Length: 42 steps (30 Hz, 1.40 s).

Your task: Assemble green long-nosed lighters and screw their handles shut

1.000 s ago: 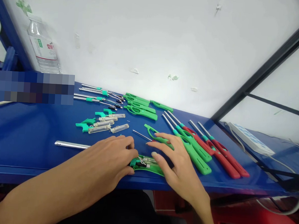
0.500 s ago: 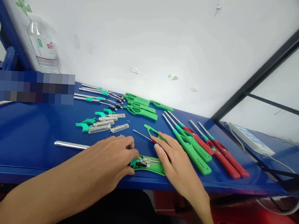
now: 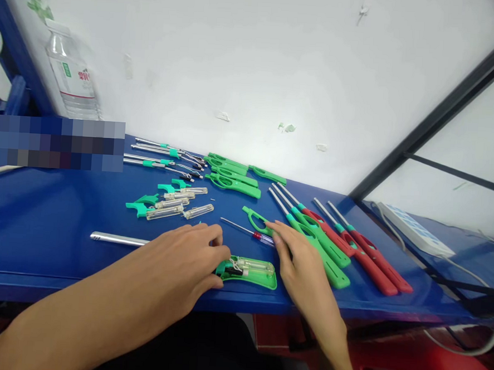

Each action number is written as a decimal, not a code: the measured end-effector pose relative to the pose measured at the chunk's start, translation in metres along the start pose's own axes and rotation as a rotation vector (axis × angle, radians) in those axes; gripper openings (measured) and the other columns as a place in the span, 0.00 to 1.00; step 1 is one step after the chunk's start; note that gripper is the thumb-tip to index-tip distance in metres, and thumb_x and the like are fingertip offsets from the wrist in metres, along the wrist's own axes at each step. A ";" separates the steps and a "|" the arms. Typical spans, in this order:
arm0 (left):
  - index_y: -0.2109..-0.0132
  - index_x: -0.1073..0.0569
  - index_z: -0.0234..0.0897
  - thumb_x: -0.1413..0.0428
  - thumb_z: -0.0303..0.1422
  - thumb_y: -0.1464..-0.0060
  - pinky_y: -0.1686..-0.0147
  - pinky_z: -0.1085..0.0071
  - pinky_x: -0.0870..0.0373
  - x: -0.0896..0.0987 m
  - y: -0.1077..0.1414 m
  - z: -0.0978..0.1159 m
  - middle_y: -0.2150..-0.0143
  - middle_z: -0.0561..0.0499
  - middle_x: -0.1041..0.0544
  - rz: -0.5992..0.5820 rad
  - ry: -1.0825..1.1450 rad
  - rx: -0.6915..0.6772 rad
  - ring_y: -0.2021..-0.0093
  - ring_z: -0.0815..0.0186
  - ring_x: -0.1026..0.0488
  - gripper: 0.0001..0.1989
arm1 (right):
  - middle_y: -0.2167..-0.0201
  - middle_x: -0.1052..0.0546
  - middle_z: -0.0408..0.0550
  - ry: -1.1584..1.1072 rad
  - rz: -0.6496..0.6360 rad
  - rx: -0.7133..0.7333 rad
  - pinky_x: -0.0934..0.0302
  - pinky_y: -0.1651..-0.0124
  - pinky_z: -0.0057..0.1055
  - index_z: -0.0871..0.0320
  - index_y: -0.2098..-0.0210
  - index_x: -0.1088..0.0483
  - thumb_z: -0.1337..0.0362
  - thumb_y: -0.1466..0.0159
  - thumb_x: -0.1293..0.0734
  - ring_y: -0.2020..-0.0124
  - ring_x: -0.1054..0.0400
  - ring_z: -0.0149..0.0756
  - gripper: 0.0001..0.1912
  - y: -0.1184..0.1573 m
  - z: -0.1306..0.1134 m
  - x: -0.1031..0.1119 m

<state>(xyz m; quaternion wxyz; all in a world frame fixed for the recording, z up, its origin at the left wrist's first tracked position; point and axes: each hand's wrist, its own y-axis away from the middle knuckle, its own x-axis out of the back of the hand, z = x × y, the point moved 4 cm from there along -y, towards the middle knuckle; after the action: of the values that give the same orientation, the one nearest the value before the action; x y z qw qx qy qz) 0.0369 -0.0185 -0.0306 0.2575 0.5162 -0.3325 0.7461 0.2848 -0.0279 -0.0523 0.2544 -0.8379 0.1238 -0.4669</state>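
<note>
My left hand [image 3: 196, 254] is closed around the open green lighter shell [image 3: 271, 281] at the table's front edge. A clear fuel tank [image 3: 258, 267], white wires and a black part lie in that shell, and a metal tube [image 3: 116, 239] sticks out to the left of my hand. My right hand [image 3: 299, 249] has its fingertips on a loose green shell half [image 3: 255, 219], whose right end is hidden beneath the hand. Just below the loose half lies a screwdriver [image 3: 244, 230] with a red and clear handle, close to my right fingers.
Several metal tubes with wires [image 3: 157, 151], green shell halves [image 3: 234, 185], and clear tanks with teal triggers [image 3: 165, 211] lie farther back. Assembled green lighters [image 3: 320, 251] and red lighters [image 3: 376, 265] lie on the right. A bottle [image 3: 75, 85] stands at the back left.
My right hand has moved right, away from the shell at the front edge, uncovering its right end and the screwdriver handle. The loose green half has shifted slightly right. My left hand has stayed put.
</note>
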 end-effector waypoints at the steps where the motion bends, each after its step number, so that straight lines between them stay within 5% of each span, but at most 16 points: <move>1: 0.49 0.22 0.47 0.36 0.30 0.29 0.52 0.58 0.33 0.000 0.000 0.000 0.47 0.52 0.21 -0.001 0.000 -0.005 0.50 0.58 0.22 0.06 | 0.37 0.16 0.56 0.002 0.003 0.002 0.34 0.26 0.57 0.56 0.36 0.20 0.59 0.18 0.41 0.35 0.22 0.53 0.21 0.000 0.000 0.000; 23: 0.50 0.22 0.48 0.36 0.32 0.29 0.50 0.56 0.33 -0.003 0.002 -0.001 0.47 0.52 0.22 -0.019 0.015 0.020 0.50 0.57 0.24 0.05 | 0.38 0.16 0.57 0.022 0.010 -0.008 0.34 0.27 0.59 0.55 0.39 0.18 0.59 0.18 0.40 0.34 0.23 0.54 0.21 0.001 -0.001 -0.001; 38: 0.51 0.23 0.47 0.36 0.30 0.30 0.52 0.59 0.33 -0.003 0.001 -0.003 0.49 0.53 0.21 -0.001 0.032 0.011 0.52 0.58 0.22 0.06 | 0.45 0.12 0.53 0.070 -0.004 -0.007 0.28 0.38 0.57 0.53 0.46 0.15 0.65 0.22 0.40 0.44 0.19 0.57 0.20 -0.002 -0.001 0.002; 42: 0.51 0.22 0.47 0.36 0.30 0.30 0.52 0.59 0.33 -0.002 0.002 -0.002 0.49 0.51 0.21 0.006 0.023 -0.003 0.52 0.58 0.22 0.05 | 0.45 0.12 0.54 0.087 0.076 -0.007 0.27 0.40 0.56 0.54 0.45 0.16 0.64 0.22 0.40 0.44 0.18 0.57 0.19 -0.001 -0.003 0.006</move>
<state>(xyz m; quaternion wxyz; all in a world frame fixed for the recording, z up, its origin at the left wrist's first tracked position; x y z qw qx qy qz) 0.0351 -0.0181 -0.0331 0.2598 0.5061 -0.3325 0.7523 0.2858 -0.0309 -0.0462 0.2634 -0.8124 0.1683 -0.4922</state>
